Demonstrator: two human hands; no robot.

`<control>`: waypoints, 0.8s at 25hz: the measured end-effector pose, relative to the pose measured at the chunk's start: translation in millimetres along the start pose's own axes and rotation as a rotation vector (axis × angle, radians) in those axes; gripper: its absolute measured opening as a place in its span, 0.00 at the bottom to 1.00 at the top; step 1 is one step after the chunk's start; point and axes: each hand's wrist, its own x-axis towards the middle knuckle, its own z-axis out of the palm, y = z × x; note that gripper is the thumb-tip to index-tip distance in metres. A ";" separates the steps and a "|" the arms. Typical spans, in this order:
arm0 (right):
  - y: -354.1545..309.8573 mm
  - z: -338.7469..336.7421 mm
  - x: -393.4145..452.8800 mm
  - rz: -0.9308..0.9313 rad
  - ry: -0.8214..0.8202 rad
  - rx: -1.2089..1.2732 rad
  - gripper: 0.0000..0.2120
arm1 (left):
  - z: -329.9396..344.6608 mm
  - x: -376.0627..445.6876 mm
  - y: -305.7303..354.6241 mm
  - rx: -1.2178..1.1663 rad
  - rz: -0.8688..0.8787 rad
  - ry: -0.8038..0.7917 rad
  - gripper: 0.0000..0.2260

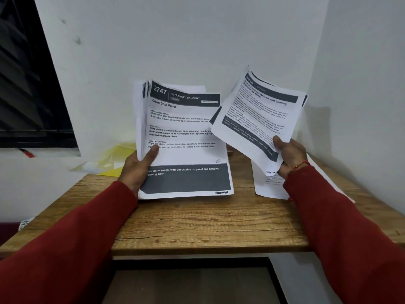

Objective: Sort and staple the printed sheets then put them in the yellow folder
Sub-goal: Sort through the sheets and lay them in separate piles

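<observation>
A thick stack of printed sheets [184, 145] is gripped by the left hand [137, 170], a few more sheets [258, 115] pinched by the right hand [289, 156]. The wooden table [197, 224] is tucked into a white-walled corner; yellow folder [114, 159] at its far left edge, a loose sheet [267, 187] lying at the right.

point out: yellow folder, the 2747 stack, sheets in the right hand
yellow folder [119, 153], head view, its upper flap.
2747 stack [186, 128], head view, middle of top page.
right-hand sheets [258, 113], head view, centre of front page.
</observation>
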 end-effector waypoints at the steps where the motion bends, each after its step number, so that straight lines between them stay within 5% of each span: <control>1: 0.1 0.0 0.2 0.005 -0.006 0.015 0.16 | 0.0 0.4 -0.6 0.000 0.004 0.000 0.07; 10: 19.6 36.0 -34.3 0.067 -0.333 -0.061 0.16 | 1.2 -2.1 -3.2 -0.011 -0.002 -0.042 0.09; 16: 41.7 63.9 -59.7 -0.058 -0.357 -0.415 0.09 | 1.8 0.5 -10.3 0.027 -0.011 -0.060 0.04; 20: 40.0 58.1 -55.8 -0.080 -0.279 -0.358 0.05 | 4.5 -4.6 -2.2 0.005 -0.016 -0.082 0.10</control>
